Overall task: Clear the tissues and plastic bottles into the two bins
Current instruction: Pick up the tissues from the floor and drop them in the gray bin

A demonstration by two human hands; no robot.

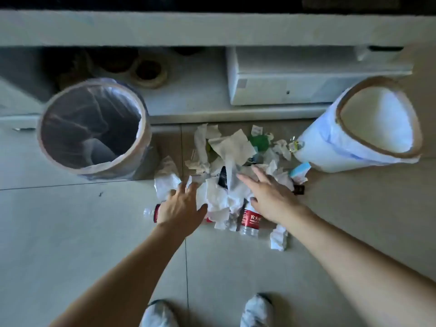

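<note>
We look down on a pile of tissues [224, 166] strewn across the tiled floor [70, 232] between two bins. The tissues are white, crumpled and torn — some flat sheets, some wadded balls — and they spill from the low shelf edge back toward our feet. One stray wad [279, 237] lies apart at the near right.

Two plastic bottles lie on their sides at the near edge of the pile. The left bottle [151, 212] is clear with a red label, mostly hidden under our left hand [182, 206]. The right bottle [250, 220] is clear too, with a red label bearing white characters, its upper part tucked under tissue and our right hand [271, 197].

Both hands reach palm-down over the heap, fingers spread — the left touching tissue at its fingertips, the right hovering over or resting on the pile; we cannot tell which. Neither pinches anything.

The left bin [94, 126] stands upright, dark inside with a clear liner. The right bin [358, 133], lined in white, leans toward the pile.
</note>
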